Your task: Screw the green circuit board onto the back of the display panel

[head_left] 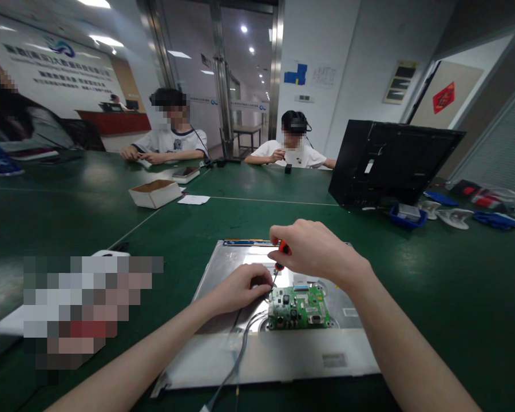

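"Head view, largest first?"

"Green tabletop [249,220], a silver metal panel [292,357] lying on it."

"Next?"

"A black monitor casing [395,154], beyond the panel to its right. Then the right hand [315,246] above the panel, and the left hand [242,288] lower over it, fingers curled; whether they pinch anything, I can't tell."

"Smaller?"

"A green circuit board [298,309] near the panel's middle, and a red-and-black screwdriver [279,266] above the panel, clamped in the right hand."
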Demonstrator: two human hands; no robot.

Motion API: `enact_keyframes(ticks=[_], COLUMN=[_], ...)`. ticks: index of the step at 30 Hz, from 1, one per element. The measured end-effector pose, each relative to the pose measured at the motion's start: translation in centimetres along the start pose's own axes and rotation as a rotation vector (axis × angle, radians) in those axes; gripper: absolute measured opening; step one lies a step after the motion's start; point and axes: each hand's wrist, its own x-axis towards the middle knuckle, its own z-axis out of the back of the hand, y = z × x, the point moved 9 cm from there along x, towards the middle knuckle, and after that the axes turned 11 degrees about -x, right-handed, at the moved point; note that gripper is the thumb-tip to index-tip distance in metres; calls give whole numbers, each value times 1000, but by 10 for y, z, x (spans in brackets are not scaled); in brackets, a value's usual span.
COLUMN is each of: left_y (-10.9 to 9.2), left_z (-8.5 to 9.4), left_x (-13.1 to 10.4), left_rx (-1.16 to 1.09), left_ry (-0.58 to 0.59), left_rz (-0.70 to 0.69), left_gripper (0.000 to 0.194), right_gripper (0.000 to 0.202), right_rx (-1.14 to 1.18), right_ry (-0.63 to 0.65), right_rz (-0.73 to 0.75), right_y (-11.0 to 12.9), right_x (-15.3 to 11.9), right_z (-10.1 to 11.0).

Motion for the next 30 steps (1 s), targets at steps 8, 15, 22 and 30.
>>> enact_keyframes(ticks=[8,15,22,30], left_y=[1,0,1,-2], left_z=[-2,-1,0,0], left_x=[-1,0,0,0], left_rx=[-24,2,7,-18], left_ry=[5,-6,-12,-11], left_rz=[-29,-6,-8,-18], left_gripper=[9,9,8,6], right_gripper=[25,20,20,27], right_rx=[121,88,2,105], right_ry=[27,5,14,7], right_rz=[103,82,7,113], right_y=[8,5,0,8], right_x=[-4,-3,0,-5], right_z=[0,-1,-1,1])
